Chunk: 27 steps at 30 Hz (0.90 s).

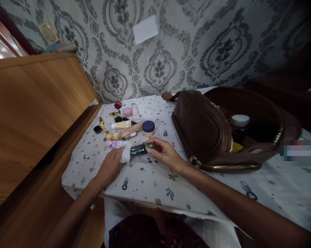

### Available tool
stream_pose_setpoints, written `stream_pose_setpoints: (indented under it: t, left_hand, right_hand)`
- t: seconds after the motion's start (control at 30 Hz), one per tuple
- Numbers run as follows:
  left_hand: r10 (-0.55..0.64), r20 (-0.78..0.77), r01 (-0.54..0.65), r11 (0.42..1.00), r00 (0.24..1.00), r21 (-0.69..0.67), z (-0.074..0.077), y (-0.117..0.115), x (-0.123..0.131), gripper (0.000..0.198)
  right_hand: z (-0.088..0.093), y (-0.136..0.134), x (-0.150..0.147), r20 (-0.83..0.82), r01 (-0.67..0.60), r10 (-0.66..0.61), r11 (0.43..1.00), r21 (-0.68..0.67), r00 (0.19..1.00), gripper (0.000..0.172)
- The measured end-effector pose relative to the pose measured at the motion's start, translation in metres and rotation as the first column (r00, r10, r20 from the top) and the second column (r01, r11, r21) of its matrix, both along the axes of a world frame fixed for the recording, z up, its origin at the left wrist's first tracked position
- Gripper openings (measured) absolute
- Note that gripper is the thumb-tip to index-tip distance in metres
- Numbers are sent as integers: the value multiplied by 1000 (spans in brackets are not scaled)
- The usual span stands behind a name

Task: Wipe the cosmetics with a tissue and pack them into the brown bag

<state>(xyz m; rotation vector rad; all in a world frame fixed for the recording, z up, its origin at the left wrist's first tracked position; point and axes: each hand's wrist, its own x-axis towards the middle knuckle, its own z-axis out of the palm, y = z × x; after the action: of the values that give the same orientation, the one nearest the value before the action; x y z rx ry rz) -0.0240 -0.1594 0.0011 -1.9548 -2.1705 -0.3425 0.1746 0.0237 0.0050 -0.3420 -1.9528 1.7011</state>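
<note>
My right hand (164, 154) pinches the green end of a small dark bottle (138, 150), which lies level just above or on the printed tablecloth. My left hand (111, 167) is closed on a white, cloth-like piece (126, 153) at the bottle's other end; whether it wraps the bottle cannot be made out. Just behind lies a pink and white tube (114, 144). Farther back are a jar with a dark blue lid (148, 128), a cream tube with a white cap (121, 124), a long beige tube (134, 128) and a lip gloss tube (129, 136).
A brown zip bag (199, 127) stands open at right, with a white-capped container (240, 120) inside. Several small cosmetics, including a pink tube (135, 111) and a dark round pot (97, 129), lie at back left. A wooden cabinet (41, 96) borders the table's left side.
</note>
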Motion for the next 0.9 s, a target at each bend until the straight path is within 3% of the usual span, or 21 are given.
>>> stream_pose_setpoints:
  t: [0.1, 0.23, 0.33, 0.43, 0.53, 0.63, 0.73, 0.9]
  left_hand:
    - [-63, 97, 64, 998, 993, -11, 4, -3, -9, 51]
    - [-141, 204, 155, 987, 969, -52, 21, -9, -15, 56]
    - [-78, 212, 79, 997, 974, 3, 35, -10, -10, 60]
    - [-12, 166, 0, 997, 986, 74, 45, 0, 6, 44]
    - [-19, 106, 3, 989, 994, 145, 50, 20, 32, 22]
    - [-72, -48, 81, 974, 996, 212, 47, 43, 60, 26]
    - [-117, -204, 143, 983, 972, 118, 36, 60, 75, 39]
    - [-127, -251, 131, 991, 960, 1, 21, 60, 62, 44]
  right_hand:
    - [-1, -1, -1, -23, -26, 25, 999, -43, 999, 31]
    - [-5, 0, -3, -29, -23, 22, 999, -44, 999, 31]
    - [-6, 0, -3, -27, -2, 2, 1000, -5, 1000, 31]
    - [-3, 0, -1, -11, 55, -54, 995, 88, 998, 28]
    - [0, -1, 0, -13, 122, -121, 977, 173, 993, 24]
    - [0, -1, 1, -29, 141, -138, 968, 208, 990, 21]
    - [0, 0, 1, -14, 145, -146, 957, 251, 989, 18]
    - [0, -3, 2, 57, 96, -121, 941, 326, 991, 18]
